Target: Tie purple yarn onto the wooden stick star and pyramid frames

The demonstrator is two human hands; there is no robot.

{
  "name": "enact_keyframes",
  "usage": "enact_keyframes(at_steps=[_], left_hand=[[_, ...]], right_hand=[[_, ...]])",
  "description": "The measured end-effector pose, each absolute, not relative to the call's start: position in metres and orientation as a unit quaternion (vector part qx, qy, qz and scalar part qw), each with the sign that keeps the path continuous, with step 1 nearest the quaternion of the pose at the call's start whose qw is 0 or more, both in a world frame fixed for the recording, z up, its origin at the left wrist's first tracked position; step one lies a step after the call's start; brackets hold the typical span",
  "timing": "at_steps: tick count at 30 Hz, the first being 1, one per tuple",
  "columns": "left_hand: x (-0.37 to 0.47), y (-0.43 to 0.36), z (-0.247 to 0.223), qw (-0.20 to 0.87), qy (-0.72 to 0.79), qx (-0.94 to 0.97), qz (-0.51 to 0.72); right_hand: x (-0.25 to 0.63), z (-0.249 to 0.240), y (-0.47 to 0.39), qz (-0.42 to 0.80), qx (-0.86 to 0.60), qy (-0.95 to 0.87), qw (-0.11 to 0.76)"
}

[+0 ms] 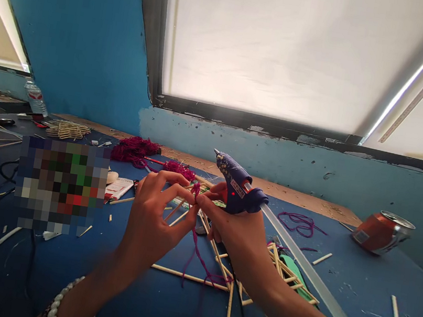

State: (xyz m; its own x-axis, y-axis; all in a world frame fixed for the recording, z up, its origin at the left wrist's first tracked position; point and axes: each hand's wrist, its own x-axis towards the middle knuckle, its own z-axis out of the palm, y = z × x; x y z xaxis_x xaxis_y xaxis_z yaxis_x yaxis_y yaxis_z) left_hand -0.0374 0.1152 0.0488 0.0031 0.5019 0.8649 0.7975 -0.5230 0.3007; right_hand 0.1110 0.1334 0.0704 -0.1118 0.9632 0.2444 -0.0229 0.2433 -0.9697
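Note:
My left hand (158, 219), a white bead bracelet (56, 305) at its wrist, pinches purple yarn (195, 243) with thumb and index finger around thin wooden sticks. My right hand (238, 231) is wrapped round a dark blue hot glue gun (237, 186), its nozzle pointing up and left, away from the yarn. The right thumb and fingertips also meet the yarn beside the left fingertips. A long clear glue stick (297, 251) runs out of the gun's back. Below the hands lies a frame of joined wooden sticks (229, 309), partly hidden by my right forearm.
Dark red yarn bundles (135, 150) lie toward the wall. An orange drink can (381, 232) leans at the right, near loose purple yarn (299, 224). A stack of sticks (68, 129) and a water bottle (35, 97) are far left. A black cable (243, 311) trails below my right hand.

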Motion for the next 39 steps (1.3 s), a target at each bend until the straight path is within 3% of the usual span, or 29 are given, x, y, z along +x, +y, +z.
enact_keyframes(at_steps=[24, 39], left_hand=[[-0.039, 0.113, 0.049, 0.081, -0.466, -0.689, -0.549], [-0.038, 0.115, 0.048, 0.167, -0.441, -0.721, -0.507]], right_hand=[[0.115, 0.076, 0.133, 0.462, -0.415, -0.587, 0.519], [0.116, 0.073, 0.133, 0.502, -0.386, -0.578, 0.514]])
